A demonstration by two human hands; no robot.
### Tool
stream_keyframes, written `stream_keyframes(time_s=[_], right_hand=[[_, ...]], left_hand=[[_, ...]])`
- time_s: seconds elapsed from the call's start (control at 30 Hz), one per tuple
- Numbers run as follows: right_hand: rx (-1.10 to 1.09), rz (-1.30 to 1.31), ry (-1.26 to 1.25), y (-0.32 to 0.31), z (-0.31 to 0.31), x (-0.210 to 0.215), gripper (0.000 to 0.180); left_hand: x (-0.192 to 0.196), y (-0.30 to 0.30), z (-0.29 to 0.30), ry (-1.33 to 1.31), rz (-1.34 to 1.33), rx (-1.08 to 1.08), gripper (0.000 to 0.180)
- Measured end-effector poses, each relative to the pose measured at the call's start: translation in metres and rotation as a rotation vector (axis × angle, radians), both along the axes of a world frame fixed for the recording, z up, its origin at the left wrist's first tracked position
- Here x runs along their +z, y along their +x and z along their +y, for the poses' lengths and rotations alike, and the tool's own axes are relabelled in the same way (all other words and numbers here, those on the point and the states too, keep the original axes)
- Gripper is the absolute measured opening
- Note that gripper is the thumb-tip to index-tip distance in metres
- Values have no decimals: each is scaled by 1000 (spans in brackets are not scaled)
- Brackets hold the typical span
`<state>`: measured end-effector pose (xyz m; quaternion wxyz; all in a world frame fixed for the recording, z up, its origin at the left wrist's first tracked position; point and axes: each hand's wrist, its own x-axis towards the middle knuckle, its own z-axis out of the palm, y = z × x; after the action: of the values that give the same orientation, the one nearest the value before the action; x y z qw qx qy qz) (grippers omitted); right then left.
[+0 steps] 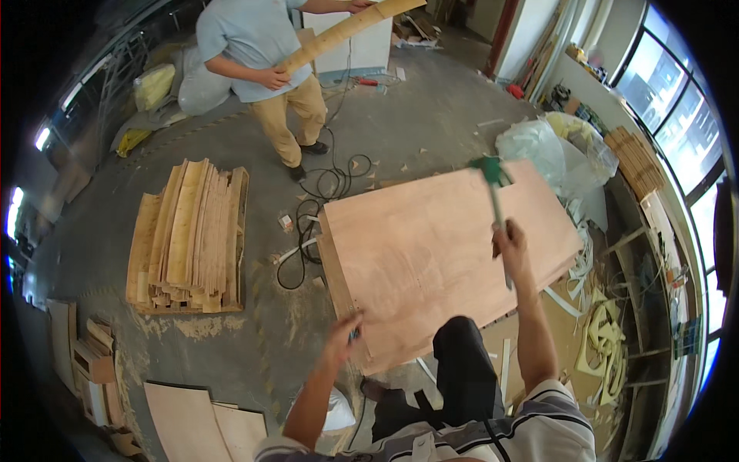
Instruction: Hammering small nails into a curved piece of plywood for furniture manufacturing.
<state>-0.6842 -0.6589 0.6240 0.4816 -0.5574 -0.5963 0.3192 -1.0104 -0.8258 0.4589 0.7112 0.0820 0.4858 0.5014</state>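
Plywood sheet lies flat in front of me, low over the concrete floor, its near corner by my bent knee. From the head view, my left hand sits at the sheet's near left edge, fingers curled around something small and bluish that I cannot make out; it looks clenched on it, pressed to the wood. My right hand is raised over the middle of the sheet, fist closed around the handle of a green-headed hammer, the head up and away from me.

I judge this to be the fastening step: one hand steadies the spot on the edge, the other is cocked to strike. The next move calls for a true swing down onto that spot, clear of my left fingers.

Beyond the sheet a black cable loops on the floor. To the left sits a stack of curved wood strips. Another person stands farther off, holding a long curved strip.
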Motion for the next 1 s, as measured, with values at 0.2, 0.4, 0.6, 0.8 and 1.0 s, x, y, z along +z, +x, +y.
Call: stream_keyframes(time_s=[0.2,0.4,0.6,0.8,1.0], right_hand=[[116,523,-135,-19,113,46,32],[-241,745,71,-37,315,-5,31],[-287,701,38,-23,442,-73,40],[-280,634,-46,3,515,-149,43],[-277,675,-95,48,518,-204,50]], left_hand=[[59,0,177,269,7,-124,28],[72,-8,328,309,-1,47,22],[25,-43,458,266,-13,182,12],[-45,-52,562,173,-63,189,20],[-64,-38,626,360,-293,51,21]])
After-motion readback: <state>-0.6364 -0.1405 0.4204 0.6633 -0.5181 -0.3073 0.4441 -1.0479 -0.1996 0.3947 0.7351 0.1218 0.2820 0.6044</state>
